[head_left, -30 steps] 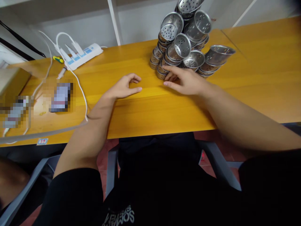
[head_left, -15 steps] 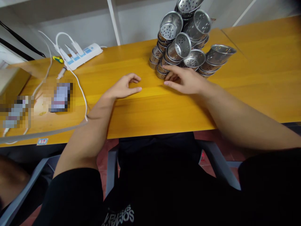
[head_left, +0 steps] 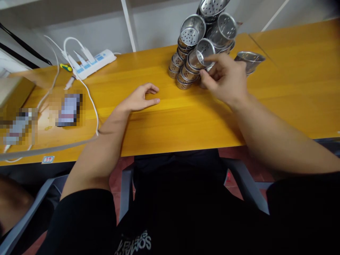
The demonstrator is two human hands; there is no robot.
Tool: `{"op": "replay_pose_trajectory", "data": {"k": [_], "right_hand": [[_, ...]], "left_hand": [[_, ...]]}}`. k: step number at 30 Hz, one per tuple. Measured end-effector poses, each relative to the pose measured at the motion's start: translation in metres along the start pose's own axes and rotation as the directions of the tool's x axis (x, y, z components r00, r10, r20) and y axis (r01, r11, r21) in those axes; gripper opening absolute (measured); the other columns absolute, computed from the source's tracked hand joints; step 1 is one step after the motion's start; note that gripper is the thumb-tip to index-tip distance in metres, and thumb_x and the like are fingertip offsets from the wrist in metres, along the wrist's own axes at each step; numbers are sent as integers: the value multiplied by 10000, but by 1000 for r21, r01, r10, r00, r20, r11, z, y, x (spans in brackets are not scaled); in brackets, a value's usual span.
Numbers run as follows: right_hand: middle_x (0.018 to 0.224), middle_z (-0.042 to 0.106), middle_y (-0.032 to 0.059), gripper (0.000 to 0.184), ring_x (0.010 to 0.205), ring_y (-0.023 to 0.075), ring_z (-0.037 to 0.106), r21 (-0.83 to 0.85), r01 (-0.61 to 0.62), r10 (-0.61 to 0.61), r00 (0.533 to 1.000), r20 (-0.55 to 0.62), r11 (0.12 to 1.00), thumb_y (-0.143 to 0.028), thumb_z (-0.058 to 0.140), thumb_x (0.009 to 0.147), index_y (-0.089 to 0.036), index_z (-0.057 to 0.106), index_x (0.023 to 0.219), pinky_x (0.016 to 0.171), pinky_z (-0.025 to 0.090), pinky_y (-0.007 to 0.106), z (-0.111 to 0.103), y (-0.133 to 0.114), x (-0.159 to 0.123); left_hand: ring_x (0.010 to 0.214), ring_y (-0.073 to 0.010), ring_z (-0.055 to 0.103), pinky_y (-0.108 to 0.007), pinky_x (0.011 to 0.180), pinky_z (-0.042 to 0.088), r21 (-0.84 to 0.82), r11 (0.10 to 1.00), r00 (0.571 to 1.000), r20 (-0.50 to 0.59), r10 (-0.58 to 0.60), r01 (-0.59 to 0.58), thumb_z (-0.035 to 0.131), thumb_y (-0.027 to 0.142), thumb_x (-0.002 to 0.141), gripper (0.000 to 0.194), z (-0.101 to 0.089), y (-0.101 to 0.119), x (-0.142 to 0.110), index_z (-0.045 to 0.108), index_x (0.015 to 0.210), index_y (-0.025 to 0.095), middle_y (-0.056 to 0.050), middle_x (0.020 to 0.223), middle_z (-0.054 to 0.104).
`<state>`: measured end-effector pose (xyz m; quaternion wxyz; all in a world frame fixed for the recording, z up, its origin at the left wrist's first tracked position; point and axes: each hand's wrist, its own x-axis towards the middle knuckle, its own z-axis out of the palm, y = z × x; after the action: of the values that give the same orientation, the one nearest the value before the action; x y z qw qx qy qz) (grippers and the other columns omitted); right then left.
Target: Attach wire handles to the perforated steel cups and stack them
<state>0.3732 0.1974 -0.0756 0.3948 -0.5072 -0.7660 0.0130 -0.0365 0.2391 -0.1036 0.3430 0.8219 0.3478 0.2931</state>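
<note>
A pile of perforated stainless-steel cups (head_left: 191, 35) stands on the table, several of them nested into one another and leaning. My right hand (head_left: 228, 76) is at the front of the pile, beside a tilted cup (head_left: 198, 58). Its index fingertip meets that cup's rim, and the thumb is apart below it; the other fingers are curled and partly hidden. Behind this hand, another perforated cup (head_left: 251, 60) leans to the right, its lower part covered. My left hand (head_left: 145, 96) rests on the table left of the pile, fingers loosely bent, thumb apart, nothing in it.
On the left of the wooden table (head_left: 164, 131) lies a white power strip (head_left: 95, 63) with plugs and cables. A blurred phone (head_left: 69, 109) is near it, and a yellow-green tool (head_left: 66, 67) sits behind. A white cable (head_left: 91, 99) runs to my left forearm. Another person's limb (head_left: 13, 202) shows at lower left.
My right hand has moved up and to the right, from the low front cups to the rim of the tilted cup. My left hand stays where it was.
</note>
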Motion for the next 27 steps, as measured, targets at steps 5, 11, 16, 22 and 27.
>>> {"op": "replay_pose_trajectory", "data": {"k": [5, 11, 16, 22, 27], "right_hand": [[1024, 934, 132, 261, 887, 307, 870, -113, 7, -8, 1000, -6, 994, -395, 772, 1244, -257, 871, 1442, 951, 698, 451, 0, -1, 7], [978, 922, 147, 320, 847, 291, 856, -70, 279, -288, 933, -216, 958, -375, 674, 1218, -205, 931, 1308, 835, 659, 421, -7, -22, 4], [1048, 956, 105, 470, 893, 287, 887, -86, 388, -389, 921, -2, 918, -515, 582, 1311, -263, 971, 1391, 802, 633, 423, -10, -55, 3], [1192, 938, 90, 302, 1130, 373, 872, 6, 361, -341, 875, 343, 933, -479, 683, 1295, -309, 930, 1328, 964, 617, 474, 20, -91, 19], [1264, 919, 124, 386, 1206, 390, 849, 51, 395, -383, 839, 386, 917, -523, 613, 1350, -278, 912, 1367, 971, 588, 469, 46, -103, 25]], "left_hand": [[1460, -395, 853, -624, 1401, 695, -2, 1000, 1000, 3, -3, 3, 1015, 796, 920, 833, 0, 2, 0, 819, 1433, 170, -225, 1547, 878], [1479, -400, 840, -655, 1417, 684, -13, 1000, 1000, 2, 19, -19, 1025, 775, 930, 873, 0, -11, 1, 777, 1518, 179, -231, 1571, 836], [1472, -383, 833, -680, 1367, 693, -12, 997, 996, -55, 75, -76, 1099, 685, 883, 1189, 1, -20, 4, 508, 1862, 359, -198, 1839, 659], [1906, -512, 531, -749, 1585, 513, 194, 960, 959, -158, 234, -202, 1112, 722, 926, 1393, 13, 8, 15, 294, 2006, 397, -178, 2086, 396], [1778, -507, 676, -718, 1565, 538, 233, 952, 939, -233, 252, -198, 998, 938, 996, 1113, 12, 3, 19, 558, 1812, 322, -200, 1836, 687]]}}
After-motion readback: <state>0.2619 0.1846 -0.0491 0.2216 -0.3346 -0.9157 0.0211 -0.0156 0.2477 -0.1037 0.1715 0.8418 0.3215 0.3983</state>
